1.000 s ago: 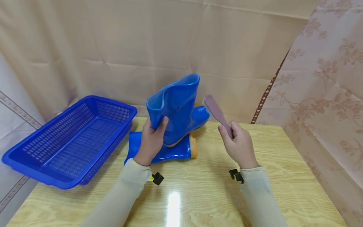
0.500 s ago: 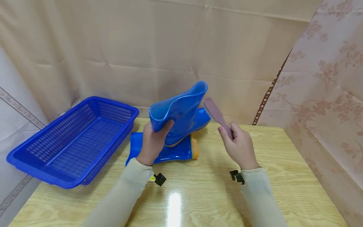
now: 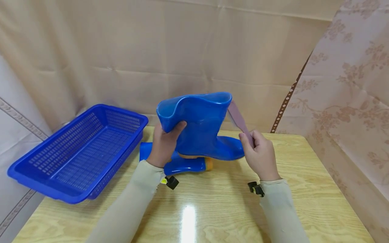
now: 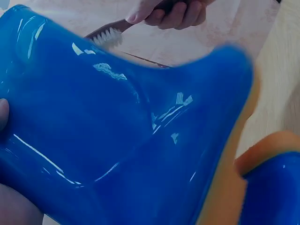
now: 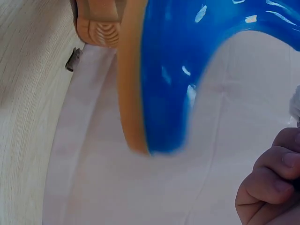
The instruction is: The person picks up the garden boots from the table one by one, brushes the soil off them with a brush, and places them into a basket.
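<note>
Since upper blue boot [image 3: 206,135] looks light, flexible, slick, shaft [image 3: 197,116] is best clasped, as by left grip [image 3: 164,145], with brush [image 3: 237,117] held in right grip [image 3: 261,155].

Table [image 3: 231,209] — light yellowish wood grain, glossy, white glare streak [image 3: 188,222] at front middle. Directly on it: blue plastic basket [image 3: 91,153], mesh-sided, upright, at left; one blue boot [image 3: 186,166] lying down near it, shaft toward basket — orange sole at right.

Beige cloth [image 3: 133,44] hangs behind a wood-grained table [image 3: 307,168].
</note>
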